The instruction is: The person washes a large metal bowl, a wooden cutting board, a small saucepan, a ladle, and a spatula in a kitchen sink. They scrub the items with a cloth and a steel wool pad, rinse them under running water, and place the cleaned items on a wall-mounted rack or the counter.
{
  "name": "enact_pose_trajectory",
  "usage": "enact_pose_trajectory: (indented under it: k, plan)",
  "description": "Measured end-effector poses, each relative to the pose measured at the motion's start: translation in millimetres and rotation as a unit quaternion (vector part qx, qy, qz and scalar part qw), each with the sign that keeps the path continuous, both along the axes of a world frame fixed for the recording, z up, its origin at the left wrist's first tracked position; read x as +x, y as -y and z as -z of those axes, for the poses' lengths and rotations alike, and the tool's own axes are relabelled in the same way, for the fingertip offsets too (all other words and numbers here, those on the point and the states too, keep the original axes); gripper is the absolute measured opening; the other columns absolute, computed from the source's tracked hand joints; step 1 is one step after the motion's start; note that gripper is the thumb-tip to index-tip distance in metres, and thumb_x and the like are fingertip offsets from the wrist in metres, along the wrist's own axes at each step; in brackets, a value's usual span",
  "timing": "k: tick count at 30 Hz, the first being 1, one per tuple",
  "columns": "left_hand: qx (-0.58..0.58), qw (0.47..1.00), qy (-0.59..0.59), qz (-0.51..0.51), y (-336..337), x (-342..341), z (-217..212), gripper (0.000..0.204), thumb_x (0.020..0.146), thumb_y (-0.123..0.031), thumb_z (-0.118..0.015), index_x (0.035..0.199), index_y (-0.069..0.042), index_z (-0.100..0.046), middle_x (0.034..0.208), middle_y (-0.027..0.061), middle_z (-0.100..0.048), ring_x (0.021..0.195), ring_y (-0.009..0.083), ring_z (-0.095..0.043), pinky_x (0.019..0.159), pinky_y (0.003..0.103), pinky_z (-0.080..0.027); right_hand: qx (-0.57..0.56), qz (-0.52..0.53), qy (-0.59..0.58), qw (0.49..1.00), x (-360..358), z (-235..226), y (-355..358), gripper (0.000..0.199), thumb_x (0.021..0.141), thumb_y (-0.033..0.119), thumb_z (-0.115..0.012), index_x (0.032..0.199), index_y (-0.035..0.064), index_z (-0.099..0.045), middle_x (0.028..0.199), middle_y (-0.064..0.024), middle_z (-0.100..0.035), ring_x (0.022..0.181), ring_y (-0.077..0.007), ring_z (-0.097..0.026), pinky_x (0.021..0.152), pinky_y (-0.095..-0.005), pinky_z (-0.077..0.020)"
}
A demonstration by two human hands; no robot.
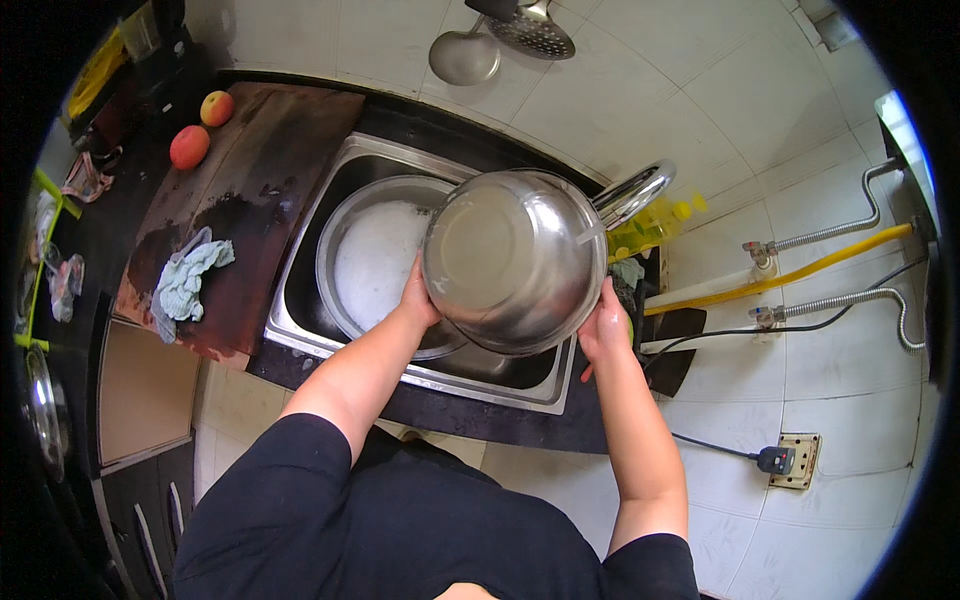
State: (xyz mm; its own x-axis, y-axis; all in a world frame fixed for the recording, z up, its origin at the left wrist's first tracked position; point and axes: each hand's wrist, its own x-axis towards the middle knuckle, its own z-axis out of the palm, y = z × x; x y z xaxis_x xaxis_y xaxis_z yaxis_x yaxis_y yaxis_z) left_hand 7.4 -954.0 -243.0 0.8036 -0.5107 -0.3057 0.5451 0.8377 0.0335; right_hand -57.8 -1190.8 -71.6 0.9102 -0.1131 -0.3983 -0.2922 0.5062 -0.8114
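Observation:
A shiny steel bowl (520,265) is tilted above the sink, its flat round base turned up toward me. My left hand (419,296) grips its left side and my right hand (606,326) holds it at the lower right; some fingers are hidden behind the bowl. A wider metal basin (328,262) sits in the steel sink (400,371), with white foam (385,255) inside, and the bowl covers its right part. Close to the bowl's upper right edge is a chrome faucet (640,190). A pale streak beside it could be water or a reflection; I cannot tell.
A wooden board (270,165) left of the sink bears a crumpled pale cloth (195,275) and two reddish fruits (189,147). A ladle (464,58) and a skimmer (535,32) hang on the wall. Yellow bottles (650,225), pipes (810,270) and a plugged socket (797,461) are at right.

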Motion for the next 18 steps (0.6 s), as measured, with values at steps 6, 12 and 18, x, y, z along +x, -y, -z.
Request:
enact_pose_trajectory:
  k: [6,12,18]
  plan:
    - [0.023,1.000,0.005,0.016,-9.3,7.9,-1.6,0.049,0.086,-0.048,-0.045,0.117,-0.011,-0.053,0.120,0.0092,-0.053,0.110,0.0272,-0.049,0.095,0.045,-0.037,-0.016,-0.029,-0.011,0.999,-44.2,18.1,16.2,0.043,0.095,0.036,-0.029,0.120,0.0039,-0.043,0.121,-0.0119,-0.050,0.110,-0.0273,-0.049,0.096,-0.0411,-0.0368]
    - [0.056,0.998,-0.010,-0.012,-6.5,9.8,-8.0,0.042,0.088,-0.039,-0.046,0.114,-0.008,-0.054,0.116,0.0105,-0.056,0.107,0.0255,-0.051,0.093,0.042,-0.039,0.051,-0.010,-0.020,0.998,-51.8,28.5,23.0,0.043,0.096,0.035,-0.027,0.123,0.0046,-0.041,0.125,-0.0110,-0.047,0.114,-0.0269,-0.045,0.097,-0.0385,-0.0342]
    - [0.112,0.993,0.004,-0.023,-0.3,11.2,-25.1,0.039,0.087,-0.039,-0.049,0.112,-0.009,-0.055,0.114,0.0080,-0.057,0.107,0.0236,-0.051,0.094,0.040,-0.038,0.092,0.021,-0.015,0.995,-44.1,52.6,40.4,0.040,0.095,0.036,-0.026,0.120,0.0097,-0.043,0.125,-0.0075,-0.048,0.114,-0.0267,-0.045,0.096,-0.0433,-0.0350]
